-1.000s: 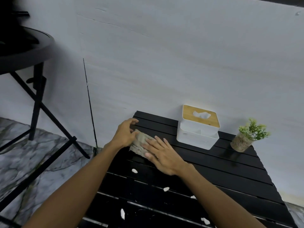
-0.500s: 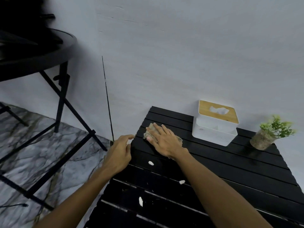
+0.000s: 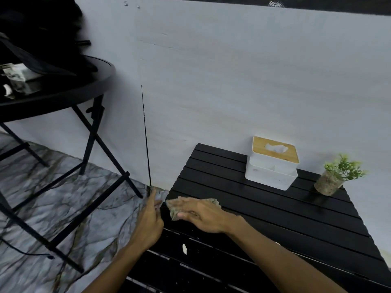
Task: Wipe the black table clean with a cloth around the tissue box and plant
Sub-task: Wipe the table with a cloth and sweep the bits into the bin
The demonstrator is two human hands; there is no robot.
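A black slatted table (image 3: pixel 264 210) stands against the grey wall. My right hand (image 3: pixel 201 214) lies flat on a crumpled grey-brown cloth (image 3: pixel 174 208) at the table's left edge, pressing it down. My left hand (image 3: pixel 151 218) is cupped beside that edge, fingers apart, holding nothing. A white tissue box with a wooden lid (image 3: pixel 273 162) sits at the back of the table. To its right stands a small green plant in a round pot (image 3: pixel 336 176). A white crumb (image 3: pixel 184 248) lies on a near slat.
A round black folding table (image 3: pixel 63 94) with dark bags and items on it stands to the left on crossed legs. The floor (image 3: pixel 53 208) is grey marble. The wall runs right behind the slatted table.
My right hand has slid the cloth toward me and left, to the table's left edge. My left hand stays off the edge beside it. Fewer crumbs show on the slats.
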